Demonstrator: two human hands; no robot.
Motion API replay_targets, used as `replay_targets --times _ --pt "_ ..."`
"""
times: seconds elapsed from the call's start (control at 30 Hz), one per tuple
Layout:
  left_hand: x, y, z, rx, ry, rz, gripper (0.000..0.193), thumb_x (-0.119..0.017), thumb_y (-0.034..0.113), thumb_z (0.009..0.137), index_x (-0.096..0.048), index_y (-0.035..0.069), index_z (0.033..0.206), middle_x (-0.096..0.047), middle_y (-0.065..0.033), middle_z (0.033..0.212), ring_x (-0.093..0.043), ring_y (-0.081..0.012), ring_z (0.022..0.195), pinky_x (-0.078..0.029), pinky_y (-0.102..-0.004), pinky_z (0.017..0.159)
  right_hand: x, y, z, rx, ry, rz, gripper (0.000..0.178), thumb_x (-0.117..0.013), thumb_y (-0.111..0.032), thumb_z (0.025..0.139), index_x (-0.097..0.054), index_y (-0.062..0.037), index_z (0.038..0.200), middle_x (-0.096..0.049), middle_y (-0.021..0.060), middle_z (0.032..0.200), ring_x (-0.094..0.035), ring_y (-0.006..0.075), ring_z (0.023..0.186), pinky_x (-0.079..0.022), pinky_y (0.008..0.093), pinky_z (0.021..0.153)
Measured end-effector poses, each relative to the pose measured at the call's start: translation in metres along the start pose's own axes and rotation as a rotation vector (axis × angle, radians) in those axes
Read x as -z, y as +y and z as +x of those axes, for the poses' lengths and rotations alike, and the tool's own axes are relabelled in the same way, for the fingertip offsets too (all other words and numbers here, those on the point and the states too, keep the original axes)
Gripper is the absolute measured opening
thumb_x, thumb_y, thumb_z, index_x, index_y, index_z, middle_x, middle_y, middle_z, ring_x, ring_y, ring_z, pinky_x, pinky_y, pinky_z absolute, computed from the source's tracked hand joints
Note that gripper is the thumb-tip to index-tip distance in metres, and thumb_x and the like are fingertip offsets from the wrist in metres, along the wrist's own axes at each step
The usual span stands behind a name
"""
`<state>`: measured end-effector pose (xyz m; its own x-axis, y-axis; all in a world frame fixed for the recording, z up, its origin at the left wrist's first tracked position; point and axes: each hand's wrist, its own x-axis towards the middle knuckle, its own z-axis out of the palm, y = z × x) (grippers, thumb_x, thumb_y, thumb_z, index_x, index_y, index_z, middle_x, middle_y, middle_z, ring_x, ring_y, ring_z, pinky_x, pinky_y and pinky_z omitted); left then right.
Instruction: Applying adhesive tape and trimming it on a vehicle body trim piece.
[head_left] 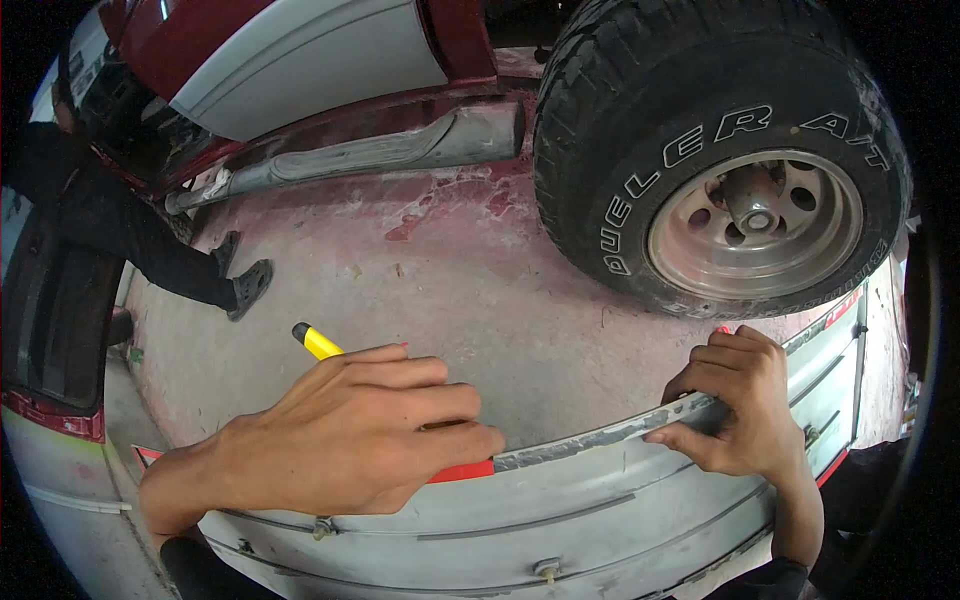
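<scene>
Gripping the edge of a pale panel (520, 515) in front of the person, the right hand (745, 405) pinches it between thumb and curled fingers. The left hand (350, 430) appears closed around a yellow tool (322, 343), its working end hidden, over a red strip (465, 471) on that edge. A slack grip could let the panel shift; a slip could scrape it. The tire (590, 170) crowds the right; floor (450, 290) gives more room ahead of the left.
</scene>
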<state>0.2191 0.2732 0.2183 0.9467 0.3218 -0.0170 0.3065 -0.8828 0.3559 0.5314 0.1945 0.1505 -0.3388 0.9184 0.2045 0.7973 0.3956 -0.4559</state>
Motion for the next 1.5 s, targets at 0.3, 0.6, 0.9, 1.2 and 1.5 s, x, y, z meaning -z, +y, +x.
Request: replay_targets --times 0.3,0.6,0.9,1.2,1.5 --pt "0.0003 -0.0005 0.0012 -0.008 0.01 0.0 0.038 -0.067 0.003 0.066 -0.073 0.015 0.102 -0.058 0.0017 0.08 -0.055 -0.0168 0.071 -0.042 -0.0309 0.061 0.0003 0.0005 -0.0011 -0.011 -0.005 0.005 0.037 -0.083 -0.044 0.069 -0.069 -0.0099 0.069 -0.065 0.0025 0.067 -0.062 0.0224 0.063 -0.042 0.034 0.061" --pt "0.0016 -0.0003 0.0013 -0.015 -0.005 0.017 0.035 -0.069 0.006 0.069 -0.073 0.016 0.102 -0.059 0.0023 0.081 -0.056 -0.0157 0.071 -0.043 -0.0302 0.062 0.001 0.0008 -0.0005 0.004 0.0 -0.004 0.036 -0.082 -0.044 0.07 -0.069 -0.0099 0.07 -0.065 0.0021 0.067 -0.062 0.0214 0.063 -0.042 0.0334 0.061" --pt "0.0007 0.0008 0.0017 -0.015 -0.01 0.021 0.035 -0.069 0.007 0.069 -0.073 0.016 0.102 -0.059 0.0019 0.081 -0.057 -0.0158 0.072 -0.043 -0.03 0.063 0.0016 0.0002 -0.0017 -0.013 -0.015 -0.005 0.037 -0.082 -0.045 0.071 -0.069 -0.0098 0.07 -0.066 0.0024 0.067 -0.063 0.0211 0.063 -0.042 0.0331 0.061" --pt "0.0025 0.001 0.0017 -0.012 -0.029 0.021 0.035 -0.07 0.007 0.069 -0.072 0.016 0.103 -0.059 0.0019 0.082 -0.057 -0.0156 0.073 -0.043 -0.0303 0.063 0.0018 -0.0003 -0.0018 -0.011 -0.008 -0.002 0.037 -0.082 -0.045 0.071 -0.07 -0.0101 0.069 -0.065 0.0024 0.066 -0.062 0.021 0.062 -0.042 0.0332 0.061" --pt "0.0013 0.0006 0.0019 -0.016 -0.031 0.035 0.031 -0.071 0.01 0.073 -0.072 0.016 0.103 -0.059 0.0023 0.082 -0.057 -0.0151 0.073 -0.042 -0.0299 0.062 0.001 0.001 -0.002 -0.007 0.002 0.0 0.037 -0.083 -0.044 0.07 -0.069 -0.0097 0.069 -0.065 0.0028 0.067 -0.062 0.0219 0.063 -0.042 0.0337 0.061"
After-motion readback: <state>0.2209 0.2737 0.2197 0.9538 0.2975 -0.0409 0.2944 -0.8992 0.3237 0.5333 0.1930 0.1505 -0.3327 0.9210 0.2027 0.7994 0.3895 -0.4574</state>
